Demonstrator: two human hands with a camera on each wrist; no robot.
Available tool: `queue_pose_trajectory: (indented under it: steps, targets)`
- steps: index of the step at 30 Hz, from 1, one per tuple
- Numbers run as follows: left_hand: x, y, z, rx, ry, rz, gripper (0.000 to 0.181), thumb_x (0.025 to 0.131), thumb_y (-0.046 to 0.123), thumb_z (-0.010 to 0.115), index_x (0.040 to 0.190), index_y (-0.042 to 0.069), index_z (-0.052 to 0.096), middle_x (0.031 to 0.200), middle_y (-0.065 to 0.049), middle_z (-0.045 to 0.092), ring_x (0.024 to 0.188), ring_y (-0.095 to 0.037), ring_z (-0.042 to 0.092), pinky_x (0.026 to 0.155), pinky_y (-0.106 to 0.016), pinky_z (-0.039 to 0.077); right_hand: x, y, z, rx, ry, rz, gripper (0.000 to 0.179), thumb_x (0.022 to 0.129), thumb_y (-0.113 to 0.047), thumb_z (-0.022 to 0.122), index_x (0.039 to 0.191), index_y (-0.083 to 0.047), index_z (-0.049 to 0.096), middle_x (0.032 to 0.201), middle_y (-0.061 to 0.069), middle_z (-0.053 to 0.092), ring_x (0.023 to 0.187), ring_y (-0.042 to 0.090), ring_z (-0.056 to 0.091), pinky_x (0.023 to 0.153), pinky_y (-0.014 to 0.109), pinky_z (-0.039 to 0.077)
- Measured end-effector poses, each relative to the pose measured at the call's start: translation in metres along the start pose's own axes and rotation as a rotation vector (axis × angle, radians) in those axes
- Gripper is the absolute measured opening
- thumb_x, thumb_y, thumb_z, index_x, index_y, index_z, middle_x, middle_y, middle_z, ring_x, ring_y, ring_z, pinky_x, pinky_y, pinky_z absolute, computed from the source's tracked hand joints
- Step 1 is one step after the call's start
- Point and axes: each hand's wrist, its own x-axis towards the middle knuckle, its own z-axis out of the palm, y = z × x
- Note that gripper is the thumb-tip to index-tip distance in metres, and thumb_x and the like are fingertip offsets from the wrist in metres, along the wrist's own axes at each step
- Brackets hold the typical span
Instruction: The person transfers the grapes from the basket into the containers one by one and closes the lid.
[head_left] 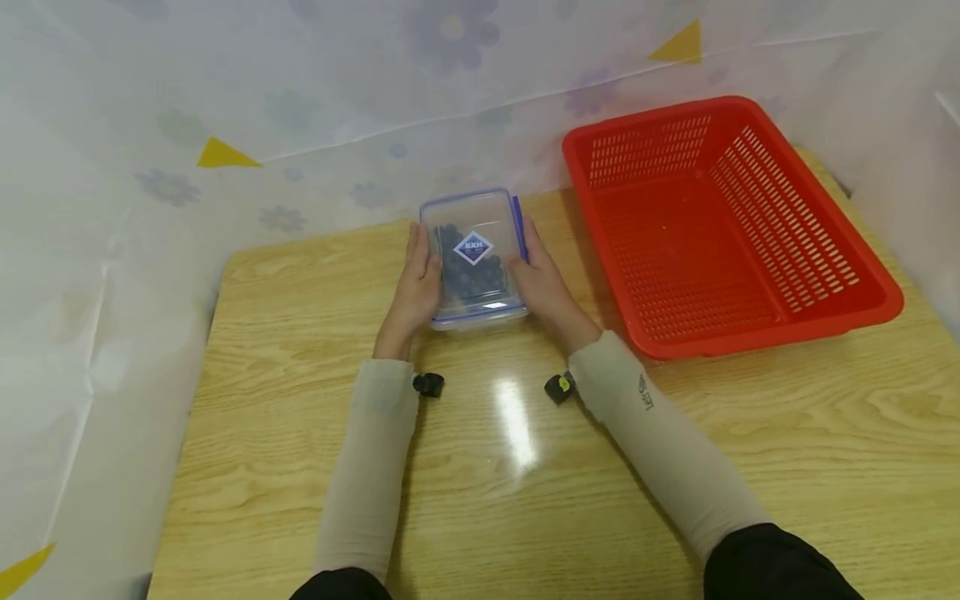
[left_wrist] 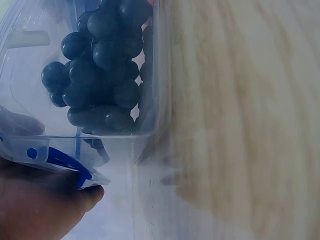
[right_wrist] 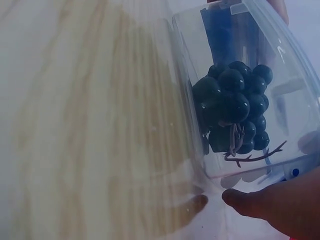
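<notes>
A clear plastic food container with a blue-edged lid sits towards the back of the wooden table, between both hands. Through its walls a bunch of dark grapes shows, with a bare piece of stem beside it. The left hand grips the container's left side, its thumb near the lid's edge. On the opposite side the right hand holds it, thumb over the lid's rim. A blue-lined latch lies by the left hand's fingers in the left wrist view. Some fingers are hidden behind the container.
To the right stands a red slotted plastic basket, close to the right hand. The wooden table reaches back to a flower-patterned sheet with yellow triangles on it.
</notes>
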Motion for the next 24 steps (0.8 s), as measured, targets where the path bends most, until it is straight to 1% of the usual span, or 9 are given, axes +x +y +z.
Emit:
queue_pose_trajectory:
  steps: [2,3,6,9,13,15,17,21,24]
  targets:
    - [0.001,0.0,0.0,-0.002,-0.004,0.001,0.059,0.11,0.02,0.03,0.162,0.009,0.003,0.169,-0.008,-0.008,0.153,-0.02,-0.007,0.119,-0.027,-0.003,0.0,-0.002,0.0,-0.014,-0.01,-0.007,0.072,0.105,-0.01,0.043,0.164,-0.018,0.002,0.169,0.003,0.005,0.15,0.018,0.015,0.12,0.032,0.011]
    - [0.001,0.0,0.0,-0.005,-0.006,0.001,0.059,0.11,0.02,0.03,0.162,0.01,0.003,0.169,-0.008,-0.008,0.153,-0.019,-0.007,0.118,-0.027,-0.003,-0.001,-0.002,0.0,-0.025,-0.018,-0.012,0.072,0.105,-0.01,0.042,0.164,-0.018,0.002,0.169,0.002,0.005,0.15,0.015,0.013,0.12,0.03,0.01]
    - [0.001,-0.001,0.0,-0.012,-0.006,0.0,0.059,0.11,0.02,0.03,0.162,0.01,0.002,0.169,-0.008,-0.008,0.152,-0.017,-0.008,0.118,-0.026,-0.003,-0.001,-0.004,-0.001,-0.049,-0.044,-0.038,0.071,0.105,-0.008,0.041,0.165,-0.018,0.003,0.169,0.004,0.01,0.148,0.019,0.021,0.12,0.033,0.014]
    - [0.001,-0.002,0.0,-0.025,-0.003,-0.001,0.06,0.11,0.02,0.03,0.162,0.01,0.003,0.169,-0.008,-0.008,0.153,-0.018,-0.007,0.118,-0.026,-0.003,-0.002,-0.004,-0.002,-0.086,-0.049,-0.046,0.07,0.105,-0.008,0.041,0.164,-0.016,0.004,0.168,0.008,0.013,0.148,0.022,0.021,0.121,0.036,0.014]
    - [0.0,-0.002,0.0,-0.043,-0.002,-0.004,0.059,0.11,0.02,0.031,0.162,0.009,0.005,0.169,-0.007,-0.007,0.153,-0.018,-0.007,0.118,-0.027,-0.003,0.0,-0.002,-0.003,-0.147,0.001,-0.036,0.07,0.102,-0.01,0.045,0.163,-0.012,0.013,0.166,0.012,0.021,0.149,0.025,0.022,0.121,0.04,0.014]
    - [-0.001,-0.003,0.0,-0.051,-0.003,-0.008,0.059,0.11,0.019,0.032,0.162,0.01,0.005,0.169,-0.006,-0.007,0.152,-0.016,-0.007,0.118,-0.027,-0.003,0.003,0.0,-0.004,-0.141,0.024,-0.035,0.069,0.099,-0.007,0.048,0.162,-0.013,0.02,0.163,0.012,0.028,0.146,0.026,0.028,0.12,0.041,0.018]
    - [-0.001,-0.004,0.0,-0.059,-0.002,-0.01,0.059,0.11,0.019,0.031,0.162,0.011,0.006,0.169,-0.005,-0.007,0.152,-0.014,-0.007,0.119,-0.027,-0.003,0.006,0.001,-0.004,-0.12,0.04,-0.02,0.071,0.097,-0.007,0.051,0.162,-0.015,0.023,0.163,0.01,0.029,0.145,0.025,0.029,0.12,0.04,0.019]
    - [0.001,-0.006,0.0,-0.074,0.006,-0.004,0.059,0.11,0.018,0.032,0.163,0.012,0.007,0.169,-0.006,-0.007,0.153,-0.017,-0.007,0.119,-0.029,-0.003,0.012,-0.001,-0.005,-0.061,0.031,0.031,0.078,0.095,-0.008,0.051,0.164,-0.018,0.015,0.168,0.003,0.016,0.15,0.02,0.019,0.121,0.036,0.014]
    - [0.002,-0.008,0.0,-0.107,0.013,-0.01,0.059,0.109,0.018,0.033,0.164,0.016,0.009,0.169,-0.01,-0.005,0.153,-0.021,-0.009,0.12,-0.035,-0.004,0.016,-0.003,-0.004,-0.041,0.02,0.087,0.082,0.095,-0.01,0.05,0.165,-0.021,0.007,0.169,-0.003,0.006,0.153,0.016,0.007,0.121,0.035,0.008]
